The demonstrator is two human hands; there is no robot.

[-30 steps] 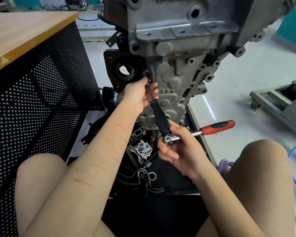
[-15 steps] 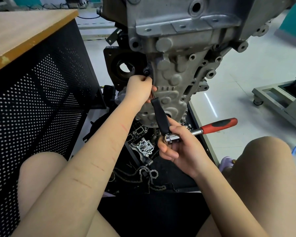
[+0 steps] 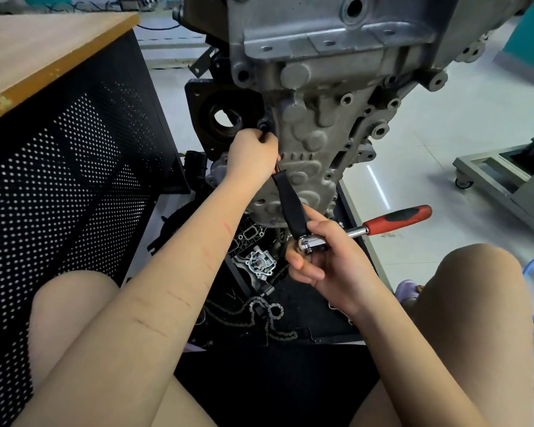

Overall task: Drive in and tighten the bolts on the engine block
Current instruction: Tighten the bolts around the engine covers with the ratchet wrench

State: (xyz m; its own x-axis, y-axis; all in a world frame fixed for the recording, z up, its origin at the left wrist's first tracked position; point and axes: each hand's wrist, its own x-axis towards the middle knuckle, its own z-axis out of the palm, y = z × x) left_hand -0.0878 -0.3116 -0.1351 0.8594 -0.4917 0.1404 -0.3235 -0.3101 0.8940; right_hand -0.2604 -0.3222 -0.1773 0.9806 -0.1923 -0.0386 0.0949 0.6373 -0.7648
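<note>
A large grey engine block (image 3: 336,97) is hanging in front of a seated person, filling the upper middle of the view from the head camera. To its left a wooden-topped cabinet (image 3: 59,124) with black perforated sides is standing close by. Below the block, a black tray (image 3: 346,309) is holding loose parts, among them a length of chain (image 3: 253,315).

The right hand (image 3: 327,266) is curling round the chrome head of a ratchet (image 3: 313,241), whose red and black handle is sticking out to the right. A black extension bar (image 3: 290,204) is running up from the ratchet head toward the block's left edge. The left hand (image 3: 253,158) is closing its fingers round the top of that bar, steadying the tip at a bolt hole (image 3: 264,127) on the block's left flange. The bolt itself is hidden behind the fingers, so whether it is seated cannot be told.

The likely risks: the long bar is leaning at an angle, so turning could be cross-threading the bolt or letting the socket slip off. A slip could be dropping the bolt into the cluttered tray, or pinching the left fingertips against the casting.
</note>
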